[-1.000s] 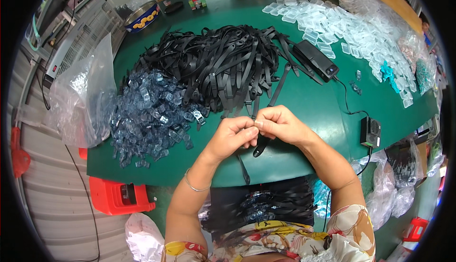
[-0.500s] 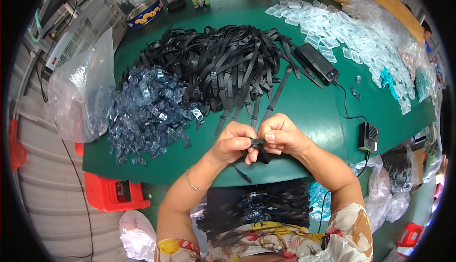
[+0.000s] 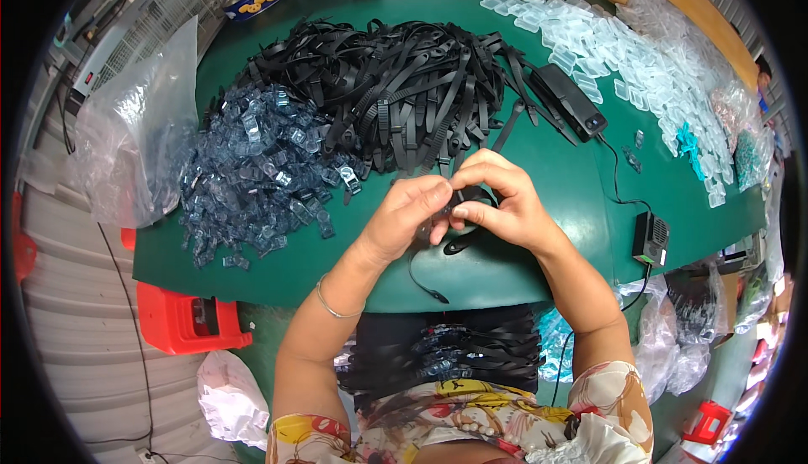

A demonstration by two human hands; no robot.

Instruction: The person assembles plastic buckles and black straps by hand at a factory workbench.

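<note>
The black strap (image 3: 461, 212) is pinched between your two hands, just in front of the big heap of black straps (image 3: 404, 94) on the green table (image 3: 547, 186). Your left hand (image 3: 404, 216) is curled, with its fingertips closed on the strap. Your right hand (image 3: 501, 199) is curled too, and its fingers press the strap from the other side. The two hands touch each other at the fingertips. One end of the strap hangs down from your hands toward the near edge of the table.

Left of the strap heap lies a pile of small clear blue clips (image 3: 252, 169). Right of the heap sits a black box (image 3: 568, 102) with a thin cord. Further right of the heap, clear plastic cases (image 3: 623, 43) are spread out. Nearer to you than the heap, on your lap, more black straps with clips (image 3: 454, 350) are stacked.
</note>
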